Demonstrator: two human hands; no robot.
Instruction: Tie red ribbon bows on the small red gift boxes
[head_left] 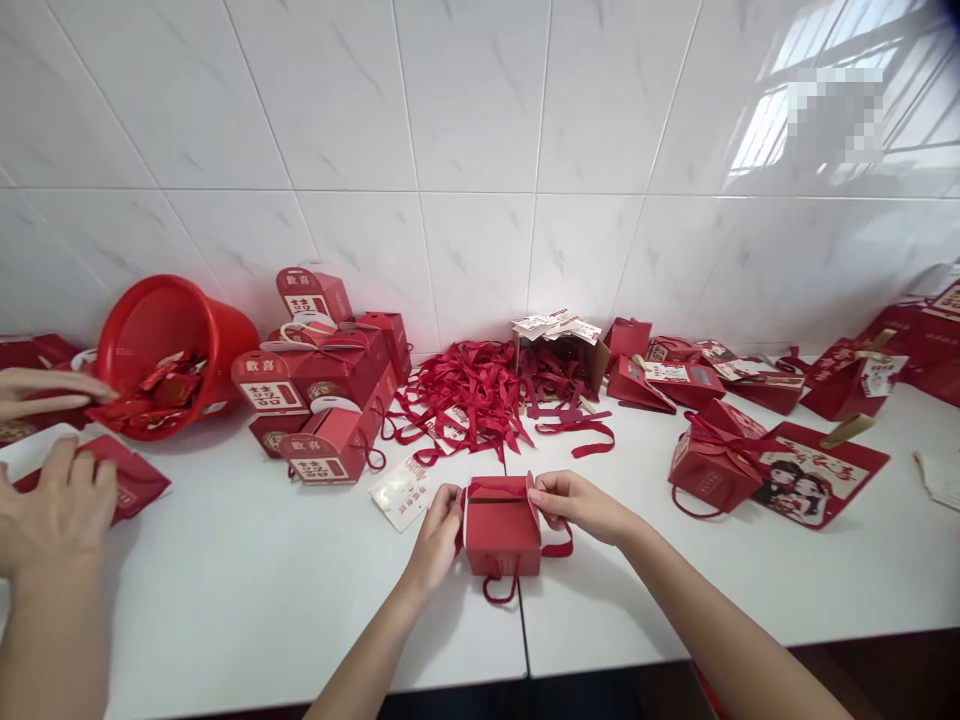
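In front of me a small red gift box point(502, 538) sits on the white table, its upper flaps partly raised. My left hand point(435, 535) grips its left side, fingers closed around the edge. On the other side, my right hand point(576, 506) pinches the right flap near the top corner. A dark red twisted cord point(500, 597) loops out at the box's front. Beneath my right hand, a loose end of red ribbon point(559, 546) curls beside the box. A printed card point(401, 493) lies just beyond my left hand.
A heap of red ribbons point(472, 395) lies behind the box, beside an open carton point(596, 365). Stacked gift boxes point(326, 445) stand left. A tipped red bucket point(232, 340) holds small packets. A co-worker's hands point(75, 500) handle another box. Ribboned boxes point(712, 460) stand right.
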